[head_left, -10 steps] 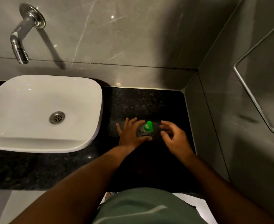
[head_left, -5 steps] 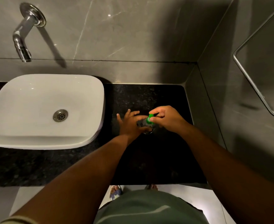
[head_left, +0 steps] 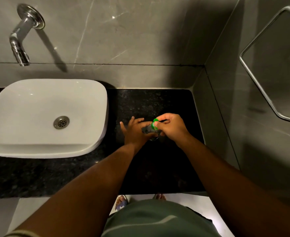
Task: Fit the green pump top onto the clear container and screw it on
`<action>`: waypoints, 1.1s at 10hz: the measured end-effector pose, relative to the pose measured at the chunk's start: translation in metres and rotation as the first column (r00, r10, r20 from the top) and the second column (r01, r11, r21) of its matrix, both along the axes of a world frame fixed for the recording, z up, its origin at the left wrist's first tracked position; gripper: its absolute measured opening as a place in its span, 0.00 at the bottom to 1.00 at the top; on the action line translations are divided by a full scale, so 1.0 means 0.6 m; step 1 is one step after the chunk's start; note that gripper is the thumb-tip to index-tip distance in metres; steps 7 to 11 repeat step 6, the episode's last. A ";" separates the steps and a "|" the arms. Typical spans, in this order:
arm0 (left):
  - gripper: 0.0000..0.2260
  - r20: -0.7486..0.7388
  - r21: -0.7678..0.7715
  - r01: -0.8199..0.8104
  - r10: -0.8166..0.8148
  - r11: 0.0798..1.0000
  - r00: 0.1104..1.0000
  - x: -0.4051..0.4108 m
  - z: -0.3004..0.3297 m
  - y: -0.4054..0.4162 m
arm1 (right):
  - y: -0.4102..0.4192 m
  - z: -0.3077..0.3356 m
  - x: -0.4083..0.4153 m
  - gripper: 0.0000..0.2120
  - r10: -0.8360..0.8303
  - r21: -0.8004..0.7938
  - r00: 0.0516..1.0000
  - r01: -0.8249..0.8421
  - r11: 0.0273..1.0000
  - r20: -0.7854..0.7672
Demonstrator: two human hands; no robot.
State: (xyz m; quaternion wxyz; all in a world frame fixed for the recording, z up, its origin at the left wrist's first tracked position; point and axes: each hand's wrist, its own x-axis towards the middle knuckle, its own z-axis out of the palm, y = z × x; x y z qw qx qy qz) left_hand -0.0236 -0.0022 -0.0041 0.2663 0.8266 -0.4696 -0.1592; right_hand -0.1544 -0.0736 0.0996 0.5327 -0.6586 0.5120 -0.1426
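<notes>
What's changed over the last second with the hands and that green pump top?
The right hand, open and apart a second ago, has moved in and closed its fingertips on the green plastic pump top. The left hand still steadies the small clear container on the black granite counter. White basin unchanged.

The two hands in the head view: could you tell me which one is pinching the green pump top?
The right hand pinches the green pump top; the left hand grips the clear container below.

Dim light, hard tap (head_left: pixel 19 47) shadow, warped edges
</notes>
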 end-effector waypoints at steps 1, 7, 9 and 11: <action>0.25 -0.010 0.001 -0.003 0.003 1.000 1.000 0.000 0.002 -0.001 | 0.004 0.000 0.001 0.05 -0.022 0.016 1.000 0.021 1.000 0.014; 0.40 0.069 0.235 0.066 -0.085 0.970 0.994 -0.003 0.008 0.006 | 0.002 -0.008 -0.032 0.17 0.034 -0.003 0.997 -0.034 0.999 0.065; 0.40 0.069 0.235 0.066 -0.085 0.970 0.994 -0.003 0.008 0.006 | 0.002 -0.008 -0.032 0.17 0.034 -0.003 0.997 -0.034 0.999 0.065; 0.40 0.069 0.235 0.066 -0.085 0.970 0.994 -0.003 0.008 0.006 | 0.002 -0.008 -0.032 0.17 0.034 -0.003 0.997 -0.034 0.999 0.065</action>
